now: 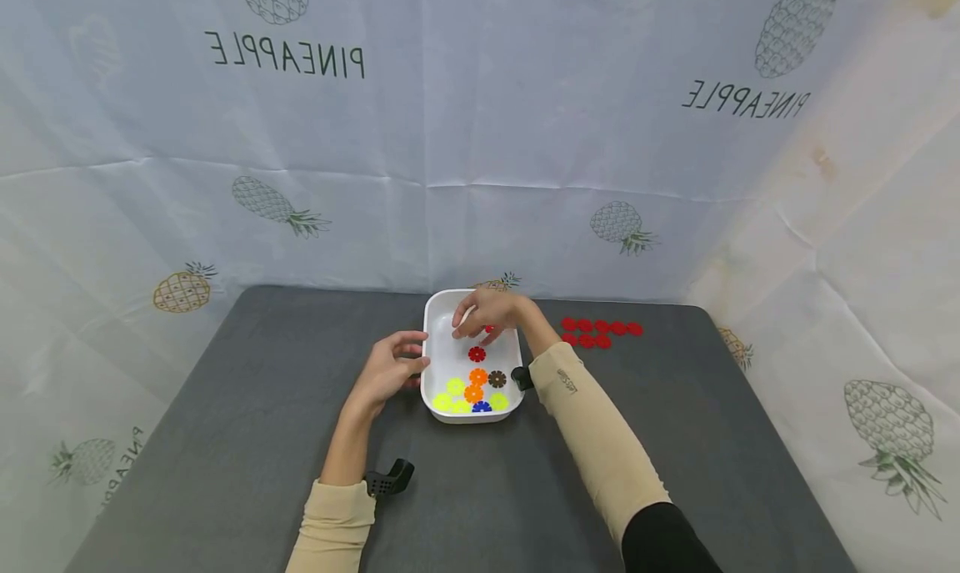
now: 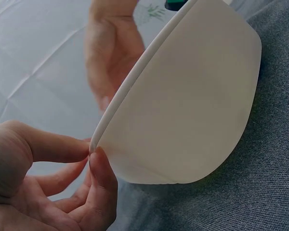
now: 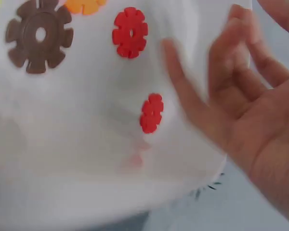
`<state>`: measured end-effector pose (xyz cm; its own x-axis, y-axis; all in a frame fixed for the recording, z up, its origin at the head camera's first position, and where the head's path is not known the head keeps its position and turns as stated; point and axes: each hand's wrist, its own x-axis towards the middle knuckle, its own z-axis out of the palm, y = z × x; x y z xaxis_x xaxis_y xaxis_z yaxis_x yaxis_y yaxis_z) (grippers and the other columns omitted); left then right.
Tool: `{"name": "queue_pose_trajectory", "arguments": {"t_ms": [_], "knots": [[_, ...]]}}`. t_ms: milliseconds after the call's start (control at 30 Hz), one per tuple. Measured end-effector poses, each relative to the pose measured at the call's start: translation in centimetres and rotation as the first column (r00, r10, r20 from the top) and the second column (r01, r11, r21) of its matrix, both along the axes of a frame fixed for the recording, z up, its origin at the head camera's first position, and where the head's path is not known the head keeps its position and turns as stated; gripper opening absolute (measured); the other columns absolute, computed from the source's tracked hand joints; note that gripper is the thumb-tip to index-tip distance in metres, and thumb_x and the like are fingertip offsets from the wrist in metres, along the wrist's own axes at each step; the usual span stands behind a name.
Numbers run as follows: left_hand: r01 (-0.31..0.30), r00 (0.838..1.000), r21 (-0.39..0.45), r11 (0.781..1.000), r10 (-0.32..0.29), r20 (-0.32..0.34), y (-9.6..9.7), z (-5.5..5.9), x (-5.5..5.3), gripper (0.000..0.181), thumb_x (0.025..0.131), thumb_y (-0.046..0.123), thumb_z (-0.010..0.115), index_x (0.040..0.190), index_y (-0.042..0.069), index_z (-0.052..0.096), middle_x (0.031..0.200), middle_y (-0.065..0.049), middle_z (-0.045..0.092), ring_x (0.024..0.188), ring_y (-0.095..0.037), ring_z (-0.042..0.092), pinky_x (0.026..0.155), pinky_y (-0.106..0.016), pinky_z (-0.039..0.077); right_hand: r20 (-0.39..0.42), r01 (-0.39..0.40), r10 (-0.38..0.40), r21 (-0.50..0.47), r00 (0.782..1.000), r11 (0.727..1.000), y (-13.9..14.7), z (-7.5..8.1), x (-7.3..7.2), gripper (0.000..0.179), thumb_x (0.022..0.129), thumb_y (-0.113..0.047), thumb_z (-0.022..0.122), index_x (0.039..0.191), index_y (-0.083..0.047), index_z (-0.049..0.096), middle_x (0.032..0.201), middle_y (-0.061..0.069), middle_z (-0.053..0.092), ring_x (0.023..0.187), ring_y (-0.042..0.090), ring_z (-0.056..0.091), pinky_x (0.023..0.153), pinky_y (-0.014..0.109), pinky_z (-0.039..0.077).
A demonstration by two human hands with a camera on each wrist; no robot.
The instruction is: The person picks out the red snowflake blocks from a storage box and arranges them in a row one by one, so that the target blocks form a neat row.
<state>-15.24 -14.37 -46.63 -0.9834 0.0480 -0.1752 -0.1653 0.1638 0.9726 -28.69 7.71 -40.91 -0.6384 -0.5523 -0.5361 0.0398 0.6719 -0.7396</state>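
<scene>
A white plastic basin (image 1: 471,418) stands near the far edge of the table. My left hand (image 1: 382,373) pinches its left rim between thumb and index finger, which the left wrist view shows close up. Over the basin's far part hovers my right hand (image 1: 489,311), its fingers apart and loosely bent with nothing between them. Two red notched discs (image 3: 123,36) lie inside, just below the right fingers. Nearer the front are a brown disc (image 3: 29,41), orange discs (image 1: 473,394), a blue disc (image 1: 482,406) and several yellow discs (image 1: 442,402).
Several red discs (image 1: 602,328) lie in two rows on the grey table (image 1: 247,439), right of the basin. A pale curtain (image 1: 480,123) printed with pineapples hangs behind the table. Each wrist carries a black camera mount (image 1: 390,478).
</scene>
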Motion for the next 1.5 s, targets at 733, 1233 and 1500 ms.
{"name": "queue_pose_trajectory", "arguments": {"t_ms": [733, 1233, 1500], "knots": [[0.007, 1.0, 0.007, 1.0, -0.007, 0.003, 0.0, -0.2, 0.0, 0.047, 0.101, 0.005, 0.07, 0.147, 0.002, 0.06, 0.125, -0.02, 0.061, 0.092, -0.029, 0.071, 0.073, -0.029, 0.062, 0.171, 0.196, -0.177, -0.098, 0.969, 0.976, -0.9, -3.9, -0.5, 0.039, 0.09, 0.007, 0.08, 0.127, 0.0, 0.072, 0.096, 0.009, 0.071, 0.087, 0.02, 0.074, 0.094, 0.036, 0.066], [0.004, 1.0, 0.002, 1.0, -0.004, 0.014, 0.0, -0.2, -0.2, 0.049, 0.101, 0.005, 0.07, 0.149, 0.002, 0.059, 0.127, -0.021, 0.061, 0.087, -0.023, 0.069, 0.072, -0.03, 0.062, -0.21, 0.158, -0.173, -0.089, 0.962, 0.984, -2.4, -5.8, 0.2, 0.047, 0.086, -0.003, 0.088, 0.129, -0.002, 0.071, 0.088, -0.002, 0.068, 0.081, 0.011, 0.065, 0.08, 0.021, 0.056], [-0.002, 1.0, 0.01, 1.0, 0.002, 0.017, 0.1, -0.1, -0.3, 0.049, 0.1, 0.005, 0.071, 0.148, 0.003, 0.06, 0.124, -0.019, 0.061, 0.085, -0.021, 0.068, 0.072, -0.031, 0.062, -0.316, 0.198, -0.239, -0.155, 0.918, 0.968, -3.7, -6.1, 0.7, 0.042, 0.085, -0.003, 0.09, 0.122, 0.003, 0.07, 0.094, 0.005, 0.072, 0.079, 0.01, 0.064, 0.08, 0.019, 0.057]]}}
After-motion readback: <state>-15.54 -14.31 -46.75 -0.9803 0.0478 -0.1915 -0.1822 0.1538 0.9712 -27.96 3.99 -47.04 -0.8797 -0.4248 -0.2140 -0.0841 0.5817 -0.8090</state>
